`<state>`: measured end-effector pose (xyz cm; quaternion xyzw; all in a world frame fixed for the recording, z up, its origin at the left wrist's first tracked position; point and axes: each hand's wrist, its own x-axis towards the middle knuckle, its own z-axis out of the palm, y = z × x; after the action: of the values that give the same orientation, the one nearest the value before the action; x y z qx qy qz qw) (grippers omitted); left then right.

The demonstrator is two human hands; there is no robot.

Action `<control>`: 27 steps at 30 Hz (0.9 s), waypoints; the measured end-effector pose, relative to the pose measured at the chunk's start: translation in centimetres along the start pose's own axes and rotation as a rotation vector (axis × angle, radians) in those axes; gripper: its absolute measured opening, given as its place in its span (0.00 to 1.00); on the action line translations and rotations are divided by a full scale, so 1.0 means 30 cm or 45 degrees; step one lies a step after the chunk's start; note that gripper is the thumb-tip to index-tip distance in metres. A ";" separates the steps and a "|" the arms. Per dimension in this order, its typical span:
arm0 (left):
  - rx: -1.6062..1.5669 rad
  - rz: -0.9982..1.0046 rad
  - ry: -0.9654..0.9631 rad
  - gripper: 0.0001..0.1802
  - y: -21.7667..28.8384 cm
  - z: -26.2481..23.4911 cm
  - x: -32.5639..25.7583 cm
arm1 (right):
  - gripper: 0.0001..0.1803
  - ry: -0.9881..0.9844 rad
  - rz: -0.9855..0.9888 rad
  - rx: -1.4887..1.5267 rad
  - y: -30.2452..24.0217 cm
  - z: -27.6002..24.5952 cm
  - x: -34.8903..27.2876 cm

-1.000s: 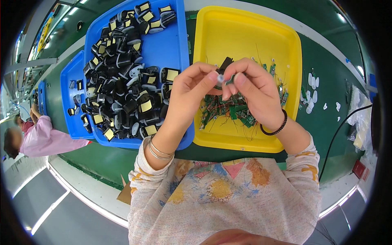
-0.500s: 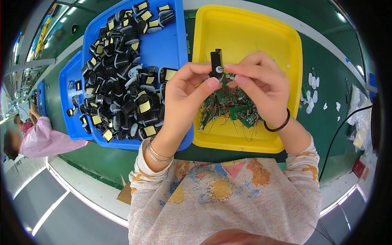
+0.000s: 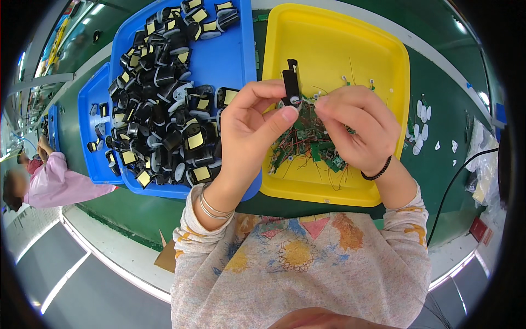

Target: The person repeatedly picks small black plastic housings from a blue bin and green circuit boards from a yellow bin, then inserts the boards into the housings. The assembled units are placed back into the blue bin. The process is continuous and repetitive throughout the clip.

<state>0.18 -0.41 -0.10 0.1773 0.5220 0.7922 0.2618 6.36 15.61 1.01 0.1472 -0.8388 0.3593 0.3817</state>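
Note:
Between the thumb and fingers of my left hand (image 3: 255, 118) is a small black plastic housing (image 3: 291, 83), held upright with a pale round part at its lower end. My right hand (image 3: 359, 123) is closed in a pinch just right of the housing. A tiny pale piece shows by its fingertips; what they grip is too small to make out. Both hands are over a yellow tray (image 3: 296, 196). Beneath them lies a heap of green circuit boards (image 3: 312, 145) with thin wires, partly hidden by the hands.
To the left, a blue tray (image 3: 222, 63) carries many black housings (image 3: 164, 74) with pale yellow pads. A smaller blue tray (image 3: 87, 123) adjoins it. White oval pieces (image 3: 419, 140) and a clear plastic bag (image 3: 482, 175) lie right. A person in pink (image 3: 66, 183) sits far left.
My right hand has drawn away from the housing, slightly right and down, its fingers still pinched. My left hand keeps hold of the housing in nearly the same place.

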 end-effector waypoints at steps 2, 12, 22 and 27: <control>0.018 0.013 0.003 0.10 0.001 0.002 -0.001 | 0.11 -0.001 0.049 0.009 -0.006 -0.002 0.000; -0.109 -0.091 -0.026 0.09 0.022 0.022 -0.008 | 0.10 -0.025 0.115 0.081 -0.032 0.011 -0.007; 0.022 -0.039 -0.087 0.08 0.011 0.017 -0.012 | 0.08 -0.162 0.613 0.430 -0.041 0.004 -0.004; 0.286 0.071 -0.076 0.13 0.008 0.021 -0.001 | 0.07 -0.112 0.893 0.800 -0.008 0.015 -0.027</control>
<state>0.51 -0.05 0.36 0.2436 0.5941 0.7302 0.2335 6.77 15.10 0.32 -0.0215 -0.7040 0.6963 0.1382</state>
